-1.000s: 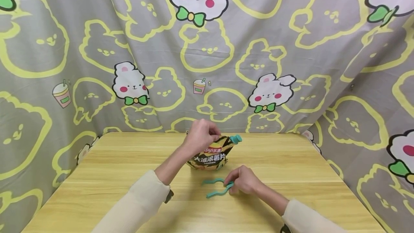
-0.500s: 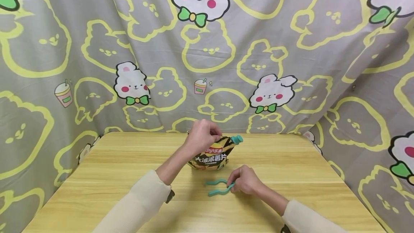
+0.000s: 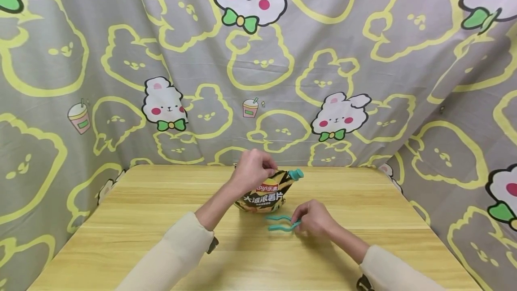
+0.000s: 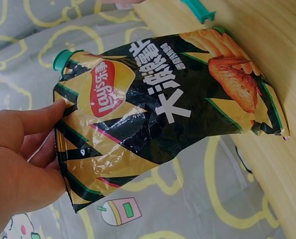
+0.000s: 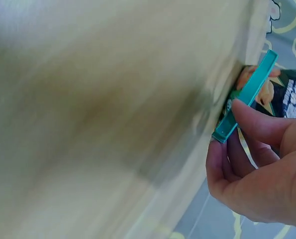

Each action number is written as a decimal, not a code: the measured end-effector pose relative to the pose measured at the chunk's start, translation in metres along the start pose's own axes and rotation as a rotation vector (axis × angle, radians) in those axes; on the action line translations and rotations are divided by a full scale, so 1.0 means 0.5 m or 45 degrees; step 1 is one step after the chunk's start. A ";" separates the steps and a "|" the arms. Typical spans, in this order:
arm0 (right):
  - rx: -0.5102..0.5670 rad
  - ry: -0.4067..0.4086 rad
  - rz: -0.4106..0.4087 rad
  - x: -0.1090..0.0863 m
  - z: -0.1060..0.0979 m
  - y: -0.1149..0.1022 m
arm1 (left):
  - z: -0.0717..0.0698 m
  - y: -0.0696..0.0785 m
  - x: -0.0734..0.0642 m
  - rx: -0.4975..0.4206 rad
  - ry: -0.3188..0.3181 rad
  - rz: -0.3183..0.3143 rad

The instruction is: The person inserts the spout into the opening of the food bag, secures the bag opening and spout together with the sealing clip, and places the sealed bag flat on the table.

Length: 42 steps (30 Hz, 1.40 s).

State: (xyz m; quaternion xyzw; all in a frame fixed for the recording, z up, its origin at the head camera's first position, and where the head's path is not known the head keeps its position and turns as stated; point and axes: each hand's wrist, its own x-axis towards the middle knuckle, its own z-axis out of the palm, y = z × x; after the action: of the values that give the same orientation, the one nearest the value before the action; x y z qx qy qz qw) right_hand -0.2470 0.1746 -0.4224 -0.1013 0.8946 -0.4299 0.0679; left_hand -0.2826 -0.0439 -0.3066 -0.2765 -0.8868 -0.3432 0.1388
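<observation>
A black-and-gold potato chip bag (image 3: pixel 264 197) stands upright on the table, its printed front toward me. My left hand (image 3: pixel 251 172) pinches the bag's top edge between thumb and fingers, as the left wrist view shows on the bag (image 4: pixel 152 107). A teal cap-like piece (image 3: pixel 296 174) sits at the bag's upper right corner. My right hand (image 3: pixel 317 220) pinches one end of a teal bag clip (image 3: pixel 282 227), whose two wavy arms are spread apart and point left, just in front of the bag's base. The right wrist view has the clip (image 5: pixel 252 92) between thumb and fingers.
The wooden table (image 3: pixel 161 228) reaches back to a grey curtain (image 3: pixel 266 75) with cartoon prints, which also hangs at both sides. Bare wood lies left and right of the bag.
My right hand has moved a little right and toward the bag, carrying the clip up from lower on the table. The left hand and the bag hold their position.
</observation>
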 end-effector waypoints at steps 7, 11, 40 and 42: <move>-0.114 0.072 0.018 0.005 -0.038 -0.005 | 0.001 -0.002 0.003 -0.006 -0.008 0.001; -0.070 0.068 0.028 0.009 -0.066 -0.006 | 0.002 -0.003 0.003 -0.013 -0.008 -0.001; -0.157 0.199 0.097 0.037 -0.209 -0.004 | -0.001 -0.003 0.005 0.006 -0.019 -0.025; -0.139 0.202 0.102 0.040 -0.207 -0.006 | -0.001 -0.003 0.006 0.004 -0.020 -0.027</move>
State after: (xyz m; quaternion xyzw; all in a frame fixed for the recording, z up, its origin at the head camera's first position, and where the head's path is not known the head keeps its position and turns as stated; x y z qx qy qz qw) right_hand -0.2875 0.2463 -0.3563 -0.0348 0.9225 -0.3843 0.0085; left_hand -0.2857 -0.0442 -0.3056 -0.2694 -0.8913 -0.3411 0.1287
